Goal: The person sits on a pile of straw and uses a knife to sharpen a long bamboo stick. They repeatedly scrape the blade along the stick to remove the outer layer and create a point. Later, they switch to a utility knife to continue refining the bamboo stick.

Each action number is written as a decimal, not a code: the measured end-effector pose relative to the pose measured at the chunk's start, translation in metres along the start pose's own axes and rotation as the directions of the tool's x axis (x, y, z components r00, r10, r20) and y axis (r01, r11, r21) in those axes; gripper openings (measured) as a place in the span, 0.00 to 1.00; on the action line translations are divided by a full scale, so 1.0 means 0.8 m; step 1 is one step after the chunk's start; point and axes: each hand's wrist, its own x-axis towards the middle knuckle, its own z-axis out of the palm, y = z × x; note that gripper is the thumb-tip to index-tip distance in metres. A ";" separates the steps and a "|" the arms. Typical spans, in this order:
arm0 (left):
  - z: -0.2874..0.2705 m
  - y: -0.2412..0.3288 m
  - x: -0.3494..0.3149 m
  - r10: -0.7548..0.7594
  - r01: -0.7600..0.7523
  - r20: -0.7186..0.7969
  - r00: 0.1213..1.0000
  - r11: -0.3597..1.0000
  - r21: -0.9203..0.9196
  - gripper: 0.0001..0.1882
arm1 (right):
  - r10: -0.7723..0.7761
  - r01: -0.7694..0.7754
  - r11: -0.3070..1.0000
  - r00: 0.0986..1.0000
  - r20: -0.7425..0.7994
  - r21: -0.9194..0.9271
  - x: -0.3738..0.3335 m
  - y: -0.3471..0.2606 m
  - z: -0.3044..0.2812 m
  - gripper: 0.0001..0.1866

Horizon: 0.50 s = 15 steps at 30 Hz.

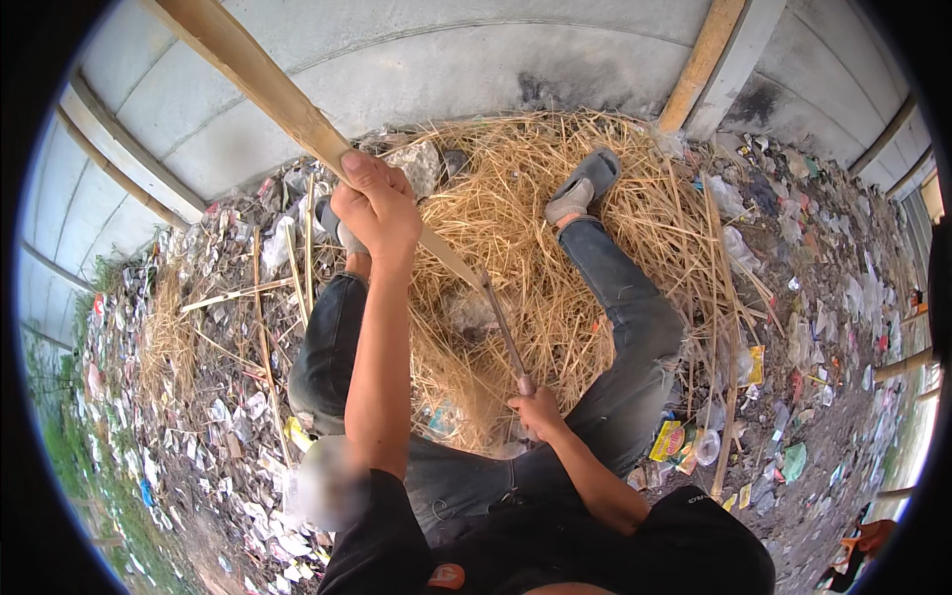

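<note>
Left hand: I see the left hand (pixel 379 203) left of centre, fingers wrapped fully around the pale pole (pixel 266 94); if that grip loosened, the pole could roll under the edge.
Right hand: the right hand (pixel 538 412), below centre, is curled tight on the handle of the knife (pixel 511 343); a sweaty palm could let it twist.
Pale pole: it slants from the upper left, where its far end leaves my frame, to a narrow tip near centre; I can't tell whether anything props that end, and an unsupported pole would wobble.
Knife edge: the blade meets the pole near the tip; I judge that a knot or too steep an angle could make it skip.
Legs: the jeans (pixel 635 307) spread either side, with no guard showing, so a slip toward the body could reach a thigh.
Straw pile: loose straw-like strips (pixel 516 213) fill the middle of the frame, up to the sandal (pixel 598 174); a foot braced there could slide and jolt the cut.
</note>
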 end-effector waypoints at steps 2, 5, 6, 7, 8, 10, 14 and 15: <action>0.008 -0.003 0.004 0.047 -0.047 -0.001 0.999 0.998 -0.033 0.30 | -0.037 0.037 0.993 0.999 0.002 0.108 0.002 -0.021 0.003 0.17; -0.003 -0.010 -0.003 0.075 -0.077 0.054 0.996 0.997 0.029 0.30 | -0.449 0.461 0.886 0.879 -0.163 0.046 -0.045 -0.115 -0.004 0.15; 0.001 -0.008 -0.007 0.076 -0.078 0.036 0.997 0.995 0.059 0.31 | -0.539 0.566 0.817 0.818 -0.200 0.114 -0.059 -0.143 -0.008 0.14; 0.002 -0.007 -0.012 0.073 -0.074 0.013 0.997 0.993 0.093 0.31 | -0.616 0.657 0.733 0.750 -0.242 0.173 -0.073 -0.167 -0.009 0.14; 0.001 -0.008 -0.008 0.058 -0.057 -0.027 0.998 0.997 0.059 0.32 | -0.689 0.744 0.629 0.667 -0.283 0.225 -0.081 -0.179 -0.008 0.13; 0.002 -0.013 -0.008 0.050 -0.050 0.004 0.999 0.996 0.069 0.30 | -0.766 0.831 0.550 0.539 -0.349 0.076 -0.065 -0.148 0.001 0.13; 0.006 -0.006 -0.011 0.024 -0.026 0.020 0.999 0.997 0.078 0.30 | -0.275 0.256 0.959 0.943 -0.185 -0.121 0.052 0.021 0.007 0.13; 0.004 -0.006 -0.006 0.012 -0.013 0.007 1.000 0.999 0.052 0.30 | 0.046 -0.069 0.986 0.988 -0.148 -0.153 0.056 0.016 0.009 0.13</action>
